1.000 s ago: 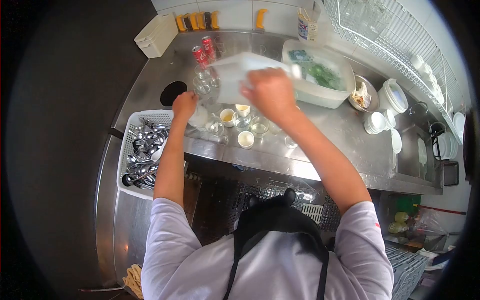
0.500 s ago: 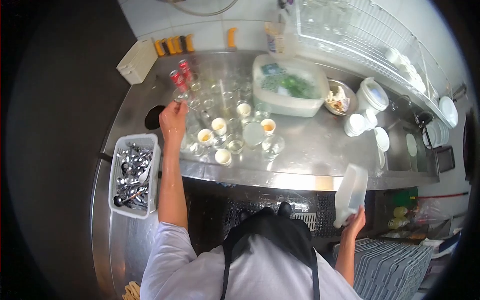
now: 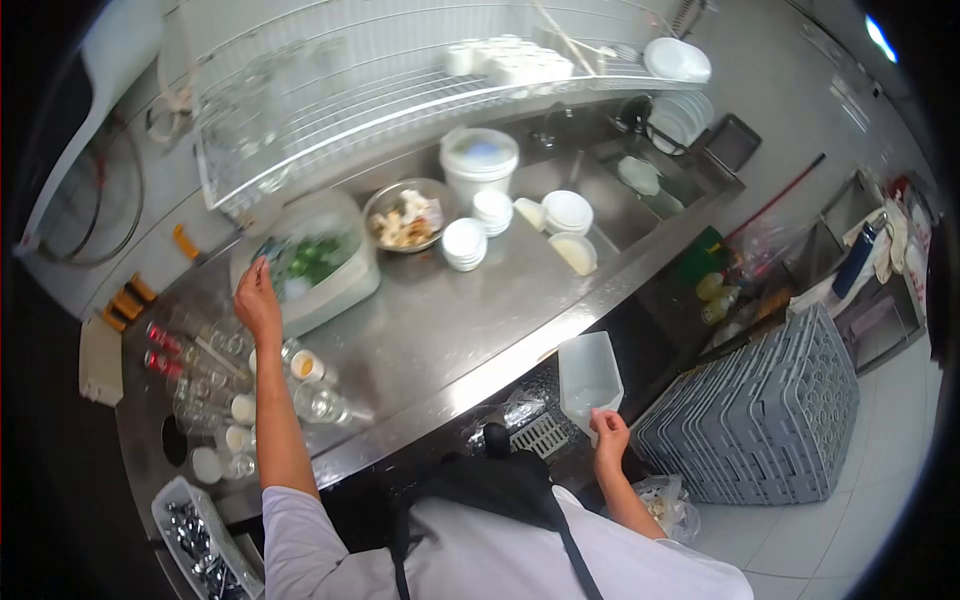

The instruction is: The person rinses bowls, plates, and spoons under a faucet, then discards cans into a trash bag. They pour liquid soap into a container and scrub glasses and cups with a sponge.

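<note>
My left hand (image 3: pixel 258 303) reaches over the left end of a translucent plastic tub (image 3: pixel 345 290). Its fingers are pinched together at a blue-green sponge (image 3: pixel 268 249), which they partly cover. Suds and a bright green thing (image 3: pixel 316 258) show inside the tub. Below my left forearm crowd several drinking glasses (image 3: pixel 200 385) and small white cups, one a cup with orange remains (image 3: pixel 307 366). My right hand (image 3: pixel 608 436) grips the near rim of a clear rectangular plastic container (image 3: pixel 588 372), held in front of the counter edge.
Along the steel counter (image 3: pixel 430 330) are a bowl of food scraps (image 3: pixel 408 215), a lidded white bucket (image 3: pixel 480 165), stacked white cups (image 3: pixel 465 245), and a sink (image 3: pixel 600 190). A cutlery basket (image 3: pixel 205 540) is at lower left. Grey dish racks (image 3: pixel 745 420) stand on the right.
My view has turned to the right. My left hand has gone from the glasses and soda cans to the sponge in the tub. My right hand still carries the container, now tilted differently.
</note>
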### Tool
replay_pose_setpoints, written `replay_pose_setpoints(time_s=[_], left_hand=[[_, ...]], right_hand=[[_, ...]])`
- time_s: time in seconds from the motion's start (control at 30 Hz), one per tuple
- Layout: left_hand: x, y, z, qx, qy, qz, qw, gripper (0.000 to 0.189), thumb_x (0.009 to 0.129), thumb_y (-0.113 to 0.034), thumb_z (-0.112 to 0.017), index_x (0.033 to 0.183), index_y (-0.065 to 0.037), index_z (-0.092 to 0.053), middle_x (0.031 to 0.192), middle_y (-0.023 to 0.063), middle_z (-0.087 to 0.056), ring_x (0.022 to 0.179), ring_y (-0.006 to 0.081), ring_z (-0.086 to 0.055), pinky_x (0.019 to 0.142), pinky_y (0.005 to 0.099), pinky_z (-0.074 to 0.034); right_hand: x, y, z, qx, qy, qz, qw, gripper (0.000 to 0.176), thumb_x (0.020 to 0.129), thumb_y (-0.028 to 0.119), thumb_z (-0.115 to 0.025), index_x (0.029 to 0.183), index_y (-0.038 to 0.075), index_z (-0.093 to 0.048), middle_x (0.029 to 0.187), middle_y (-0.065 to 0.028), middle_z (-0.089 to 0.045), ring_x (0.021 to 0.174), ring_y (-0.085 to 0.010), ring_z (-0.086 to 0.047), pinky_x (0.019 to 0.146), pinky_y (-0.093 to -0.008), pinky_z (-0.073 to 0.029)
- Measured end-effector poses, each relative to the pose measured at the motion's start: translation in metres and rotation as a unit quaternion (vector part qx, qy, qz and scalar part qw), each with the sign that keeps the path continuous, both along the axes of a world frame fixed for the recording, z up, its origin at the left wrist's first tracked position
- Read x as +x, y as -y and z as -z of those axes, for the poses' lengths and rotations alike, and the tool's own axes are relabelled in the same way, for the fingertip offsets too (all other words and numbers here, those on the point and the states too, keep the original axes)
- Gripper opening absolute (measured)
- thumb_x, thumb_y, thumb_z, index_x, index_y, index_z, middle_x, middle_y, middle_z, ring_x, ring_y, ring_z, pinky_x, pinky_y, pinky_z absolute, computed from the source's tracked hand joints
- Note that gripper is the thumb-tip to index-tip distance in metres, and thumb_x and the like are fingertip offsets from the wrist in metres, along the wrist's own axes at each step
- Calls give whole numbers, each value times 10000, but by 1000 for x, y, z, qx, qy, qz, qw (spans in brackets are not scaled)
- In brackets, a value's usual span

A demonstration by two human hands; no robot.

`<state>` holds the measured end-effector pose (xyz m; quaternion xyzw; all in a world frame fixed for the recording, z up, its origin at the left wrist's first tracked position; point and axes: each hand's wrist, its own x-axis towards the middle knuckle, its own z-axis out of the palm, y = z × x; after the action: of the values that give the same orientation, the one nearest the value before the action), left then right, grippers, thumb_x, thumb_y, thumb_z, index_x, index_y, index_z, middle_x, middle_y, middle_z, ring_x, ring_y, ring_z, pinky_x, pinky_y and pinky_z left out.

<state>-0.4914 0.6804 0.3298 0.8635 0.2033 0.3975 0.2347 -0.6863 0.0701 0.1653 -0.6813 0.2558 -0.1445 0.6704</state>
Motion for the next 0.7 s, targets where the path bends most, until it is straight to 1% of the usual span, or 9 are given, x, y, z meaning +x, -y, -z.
replay_pose_setpoints(time_s=[0.23,0.3,0.4,0.47,0.5,0.53,0.57,0.63,0.7], left_hand=[[6,59,34,-49,-60,33,996,534,921,-36,-662,1439,-94,-545,1454,189,-546,1290,358,-571,1052,430,-460],[-19,72,38,-38,-75,16,996,492,922,-20,-646,1406,-60,-568,1410,184,-582,1257,357,-594,1046,437,-465],[-62,64,62,-38,-72,14,997,381,918,-10,-645,1299,-8,-633,1332,181,-630,1221,357,-611,1045,428,-467],[-106,67,56,-41,-102,-32,993,325,915,-7,-646,1239,12,-663,1290,182,-653,1207,358,-618,1044,421,-468],[-124,67,57,-57,-85,-25,994,300,913,-7,-649,1212,11,-674,1266,180,-664,1196,353,-623,1042,415,-468],[-142,64,57,-67,-64,-36,995,277,911,-7,-651,1186,10,-685,1242,178,-674,1185,347,-628,1041,408,-469],[-160,61,52,-49,-68,-64,994,269,912,-11,-653,1178,6,-687,1234,176,-677,1177,342,-633,1035,401,-473],[-186,51,39,-35,-56,-109,992,248,912,-33,-666,1157,-8,-694,1218,164,-685,1148,327,-647,1003,394,-491],[-198,33,21,-75,-32,-151,985,250,905,-53,-680,1153,-25,-698,1207,167,-687,1143,333,-650,968,404,-506]], right_hand=[[156,89,29,-42,84,97,991,193,928,165,-759,922,-11,-680,764,-9,-599,689,-102,-557,659,-265,-460],[238,125,15,-174,112,123,971,204,938,167,-743,936,-26,-679,825,-47,-608,749,-142,-581,690,-305,-479],[382,184,-58,-369,134,130,911,393,939,347,-710,994,-42,-695,939,-197,-663,878,-354,-651,818,-432,-506],[457,219,-143,-529,-42,49,846,618,923,501,-667,1127,-82,-675,1139,-287,-683,1090,-454,-643,918,-473,-510],[479,221,-185,-558,-70,84,822,593,953,435,-647,1212,-99,-633,1210,-284,-664,1140,-431,-633,966,-461,-500],[545,293,-158,-627,105,88,767,521,983,364,-618,1272,-70,-615,1282,-270,-637,1177,-401,-624,1003,-449,-486],[522,243,-219,-623,159,58,764,451,998,287,-604,1311,-37,-614,1368,-237,-605,1220,-377,-608,1056,-427,-457],[496,161,-271,-431,270,-9,861,416,1039,252,-563,1385,25,-597,1375,-139,-643,1207,-259,-643,1048,-344,-464],[504,137,-237,-439,315,-59,839,373,1055,240,-559,1338,6,-624,1254,-140,-701,1116,-222,-668,982,-344,-499]])
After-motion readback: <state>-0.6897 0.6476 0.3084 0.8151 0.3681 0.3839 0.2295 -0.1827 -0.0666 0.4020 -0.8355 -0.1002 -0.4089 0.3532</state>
